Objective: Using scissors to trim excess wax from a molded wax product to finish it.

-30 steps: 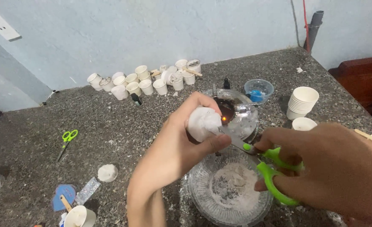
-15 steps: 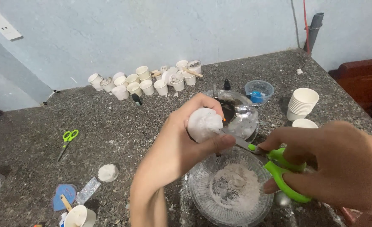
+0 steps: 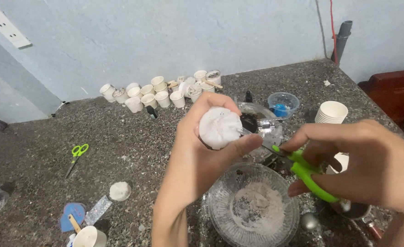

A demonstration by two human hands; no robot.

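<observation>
Scissors (image 3: pixel 302 170) blades hidden behind white cup (image 3: pixel 219 127) (left-hand (image 3: pixel 202 155) grip).

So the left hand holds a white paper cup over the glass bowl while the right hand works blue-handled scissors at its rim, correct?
Not quite: the scissors in the right hand have green handles, not blue, as the head view shows. The rest stands: the left hand holds the white paper cup over the glass bowl, with the blades at its rim.

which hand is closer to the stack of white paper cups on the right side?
Right. The right hand, holding green scissors, sits just below the stack of cups; the left hand, gripping a white lump, is farther left.
</observation>
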